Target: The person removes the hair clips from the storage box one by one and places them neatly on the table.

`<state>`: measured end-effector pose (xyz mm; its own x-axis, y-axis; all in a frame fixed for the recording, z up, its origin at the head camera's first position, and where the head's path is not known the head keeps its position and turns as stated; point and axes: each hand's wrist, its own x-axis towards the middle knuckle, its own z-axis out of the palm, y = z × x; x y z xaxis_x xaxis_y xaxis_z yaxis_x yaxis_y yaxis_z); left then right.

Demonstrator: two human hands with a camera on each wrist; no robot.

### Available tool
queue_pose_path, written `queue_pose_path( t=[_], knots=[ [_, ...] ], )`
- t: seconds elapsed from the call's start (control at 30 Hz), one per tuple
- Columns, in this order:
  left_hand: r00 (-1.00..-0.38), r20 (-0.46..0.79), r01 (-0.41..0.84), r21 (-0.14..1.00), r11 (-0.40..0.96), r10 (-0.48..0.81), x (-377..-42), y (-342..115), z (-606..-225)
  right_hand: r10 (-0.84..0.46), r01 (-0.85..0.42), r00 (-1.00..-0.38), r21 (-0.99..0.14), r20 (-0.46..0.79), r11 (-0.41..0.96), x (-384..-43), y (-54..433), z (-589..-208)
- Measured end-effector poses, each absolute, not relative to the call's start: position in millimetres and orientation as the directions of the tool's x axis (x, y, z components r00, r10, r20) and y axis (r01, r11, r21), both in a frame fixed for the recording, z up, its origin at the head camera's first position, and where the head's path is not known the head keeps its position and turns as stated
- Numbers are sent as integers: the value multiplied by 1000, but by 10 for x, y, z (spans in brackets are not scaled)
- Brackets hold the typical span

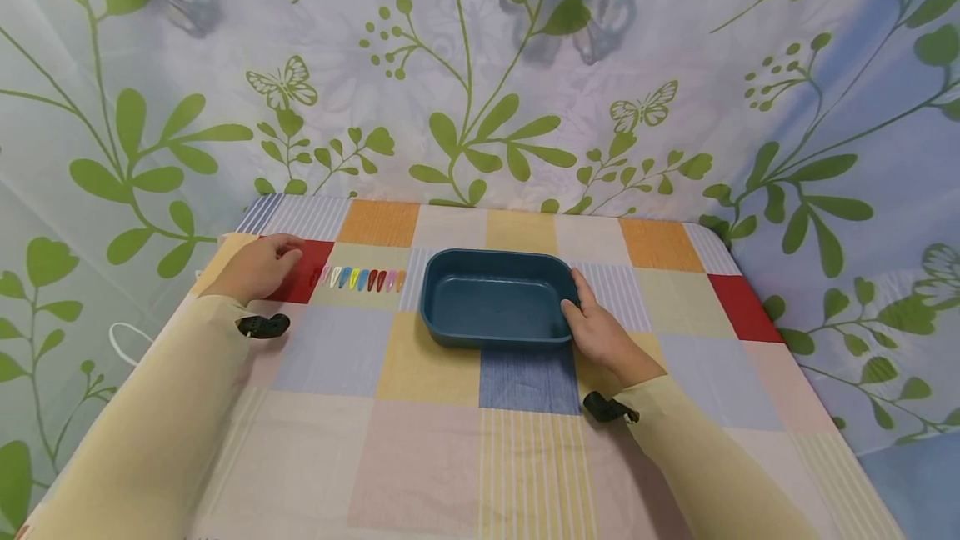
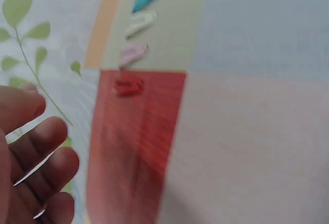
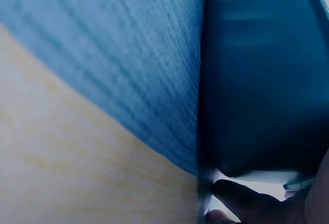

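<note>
A row of small snap hair clips [image 1: 354,277] in red, pink, white, blue, yellow and orange lies on the patterned cloth. At the left end of that row, on a red square, sits a red hair clip [image 2: 129,86]. My left hand [image 1: 264,265] is over the red square, just left of the clips, its fingers loosely bent and holding nothing. Right of the row stands a dark blue rectangular tray [image 1: 495,338] with rounded corners, bare inside. My right hand [image 1: 600,332] grips its right end, thumb over the rim; in the right wrist view the fingers are partly hidden.
A patchwork tablecloth [image 1: 427,457] covers the table. Behind and beside it hang curtains [image 1: 525,165] printed with leaves and butterflies. Beyond the table's left edge a white cable [image 1: 123,340] loops. Each wrist carries a small black device [image 1: 262,326].
</note>
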<state>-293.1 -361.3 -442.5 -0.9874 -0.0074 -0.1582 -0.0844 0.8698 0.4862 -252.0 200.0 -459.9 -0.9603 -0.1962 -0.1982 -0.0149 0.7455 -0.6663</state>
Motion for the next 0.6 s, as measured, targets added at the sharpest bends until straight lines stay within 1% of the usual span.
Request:
queue_pose_path(
  t=[0.17, 0.23, 0.37, 0.6],
  knots=[
    [-999, -32, 8, 489, 872, 27, -2891, -3428, -4266, -209, -36, -959, -650, -191, 759, -2535, 2008, -4584],
    [-999, 0, 43, 489, 871, 49, -2868, -3313, -4190, -216, -42, -957, -646, -193, 762, -2536, 2009, -4566],
    [-992, 47, 123, 484, 866, 115, -2815, -3025, -4052, -232, -51, -952, -641, -201, 765, -2545, 2028, -4537],
    [-961, 100, 276, 431, 859, 258, -2635, -2468, -3919, -239, -75, -951, -608, -194, 791, -2579, 2085, -4535]
  ],
)
